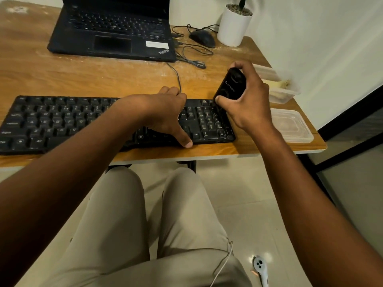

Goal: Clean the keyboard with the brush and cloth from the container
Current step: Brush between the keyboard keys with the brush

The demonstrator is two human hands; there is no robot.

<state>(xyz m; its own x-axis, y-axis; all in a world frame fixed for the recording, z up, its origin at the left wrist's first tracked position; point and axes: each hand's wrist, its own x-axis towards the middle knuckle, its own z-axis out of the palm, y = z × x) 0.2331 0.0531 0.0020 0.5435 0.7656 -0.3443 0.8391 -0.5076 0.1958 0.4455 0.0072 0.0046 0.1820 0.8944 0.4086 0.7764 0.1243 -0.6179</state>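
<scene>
A black keyboard (pixel 62 121) lies along the front of the wooden desk (pixel 83 75). My left hand (pixel 165 112) rests on its right half, fingers over the back edge and thumb at the front edge, spanning it. My right hand (pixel 248 100) grips a black oblong brush (pixel 230 84), held tilted with its lower end on the numeric keypad at the keyboard's top right corner. A clear plastic container (pixel 284 90) with something yellowish inside stands at the desk's right edge. Its clear lid (pixel 292 125) lies in front of it.
A black laptop (pixel 112 32) sits open at the back of the desk. A black mouse (pixel 202 38) with tangled cables and a white plant pot (pixel 234 25) stand at the back right. A wall runs along the right. My knees are under the desk.
</scene>
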